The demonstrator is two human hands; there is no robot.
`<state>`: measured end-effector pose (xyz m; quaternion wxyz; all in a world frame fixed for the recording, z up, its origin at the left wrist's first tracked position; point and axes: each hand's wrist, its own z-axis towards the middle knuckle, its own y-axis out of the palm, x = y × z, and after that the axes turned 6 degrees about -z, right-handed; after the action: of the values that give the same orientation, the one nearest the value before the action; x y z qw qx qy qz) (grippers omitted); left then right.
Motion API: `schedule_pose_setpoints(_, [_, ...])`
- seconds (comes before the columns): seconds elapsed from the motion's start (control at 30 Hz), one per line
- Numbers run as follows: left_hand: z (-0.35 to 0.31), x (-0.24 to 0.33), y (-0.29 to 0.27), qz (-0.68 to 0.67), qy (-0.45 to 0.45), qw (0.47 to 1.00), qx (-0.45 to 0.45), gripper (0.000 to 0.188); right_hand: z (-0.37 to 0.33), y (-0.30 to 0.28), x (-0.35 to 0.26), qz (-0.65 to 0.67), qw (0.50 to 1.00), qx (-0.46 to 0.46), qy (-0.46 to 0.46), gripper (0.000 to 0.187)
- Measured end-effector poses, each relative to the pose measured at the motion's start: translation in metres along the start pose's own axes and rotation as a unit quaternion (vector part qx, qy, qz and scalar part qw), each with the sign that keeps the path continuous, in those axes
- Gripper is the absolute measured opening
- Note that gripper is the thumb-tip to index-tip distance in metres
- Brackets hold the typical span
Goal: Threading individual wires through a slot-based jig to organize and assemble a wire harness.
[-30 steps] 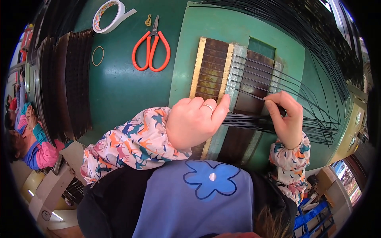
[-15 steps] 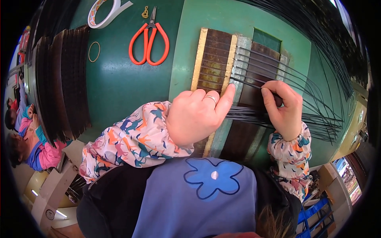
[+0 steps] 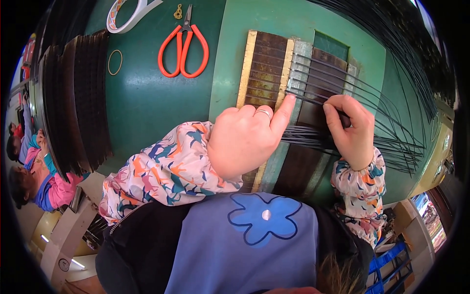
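Observation:
A dark slotted fixture (image 3: 267,61) with brass-coloured edge strips lies on the green table. Several thin black cables (image 3: 320,73) run side by side from its right strip, across a second dark strip, and curve off to the right. With its index finger stretched out, my left hand (image 3: 245,139) touches the end of one cable at the right brass strip; its other fingers are bent and its thumb is hidden. Farther along that same cable, my right hand (image 3: 353,130) pinches it between thumb and index finger. A loose bundle of black cables (image 3: 308,138) lies below both hands.
Red-handled scissors (image 3: 183,51), a white tape roll (image 3: 128,19) and a rubber band (image 3: 115,62) lie to the left. Stacked dark slotted strips (image 3: 78,105) stand at the far left. A thick cable bundle (image 3: 396,44) lies upper right. Other people (image 3: 46,166) sit farther left.
My left index fingertip has shifted slightly up and right along the brass strip. My right hand keeps its pinch on the cable and has barely moved; the whole view has shifted slightly.

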<state>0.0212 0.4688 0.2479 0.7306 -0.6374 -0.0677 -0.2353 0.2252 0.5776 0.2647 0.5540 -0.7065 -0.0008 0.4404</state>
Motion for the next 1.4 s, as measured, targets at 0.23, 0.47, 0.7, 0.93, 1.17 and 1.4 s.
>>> schedule_pose_setpoints(0.23, [0.000,0.000,-0.004,0.007,-0.009,0.999,-0.045,0.055,-0.015,-0.021,0.016,-0.011,0.998,0.018,0.061,0.009])
schedule_pose_setpoints(0.47, [0.004,-0.001,-0.005,-0.002,-0.001,0.999,-0.046,0.059,-0.018,-0.015,0.024,-0.048,0.997,0.047,0.034,0.012])
schedule_pose_setpoints(0.7, [0.000,-0.001,-0.005,-0.005,-0.005,0.999,-0.041,0.061,-0.015,-0.032,0.017,-0.119,0.992,0.036,0.035,0.013])
schedule_pose_setpoints(0.93, [-0.010,-0.001,-0.003,-0.038,0.058,0.997,0.035,0.050,-0.020,-0.029,-0.009,0.022,0.996,0.005,0.085,0.011])
schedule_pose_setpoints(1.17, [-0.010,0.001,-0.005,-0.042,0.038,0.998,0.032,0.043,-0.013,-0.013,-0.003,0.001,0.998,-0.028,0.048,0.009])
schedule_pose_setpoints(1.4, [-0.007,0.001,-0.004,-0.030,0.022,0.999,-0.008,0.060,-0.010,-0.009,-0.006,-0.033,0.997,-0.033,0.055,0.012])
